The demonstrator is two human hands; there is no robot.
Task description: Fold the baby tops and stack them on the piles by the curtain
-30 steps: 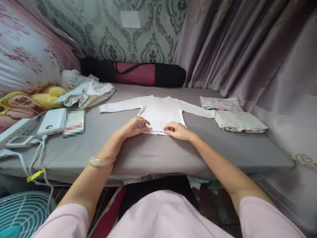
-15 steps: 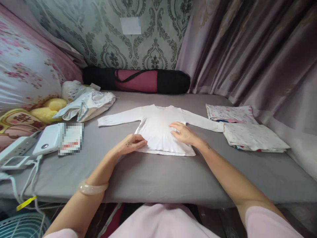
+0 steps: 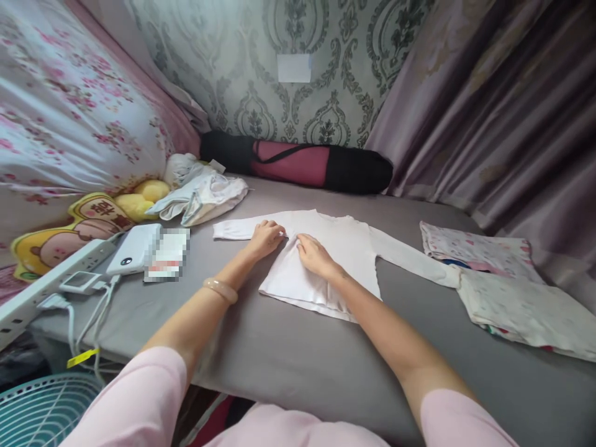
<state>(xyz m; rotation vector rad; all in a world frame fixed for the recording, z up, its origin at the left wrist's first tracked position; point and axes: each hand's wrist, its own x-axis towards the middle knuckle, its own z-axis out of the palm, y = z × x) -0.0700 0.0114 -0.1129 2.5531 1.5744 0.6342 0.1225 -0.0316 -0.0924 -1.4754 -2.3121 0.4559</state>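
A white long-sleeved shirt [image 3: 347, 245] lies spread on the grey surface, its sleeves stretched out to both sides and its neckline facing away from me. My left hand [image 3: 269, 238] is at the left armpit, where the sleeve meets the body, its fingers curled closed on the cloth. Just right of it, my right hand [image 3: 317, 256] rests on the upper left of the shirt body. Its fingers are drawn together at a small ridge of creased fabric; the fingertips are partly hidden. The right cuff touches a folded pale cloth [image 3: 535, 307].
Another folded printed cloth [image 3: 479, 245] lies at the right. Left are crumpled clothes [image 3: 212, 195], a yellow plush toy [image 3: 144, 198], a white power bank [image 3: 135, 248] and a power strip [image 3: 51, 282] with cables. A long black-and-maroon bag [image 3: 291, 164] lies along the wall.
My left hand has moved up from the lower hem to the armpit. My right hand has shifted left across the shirt, and creases show at its fingers. The view has turned left.
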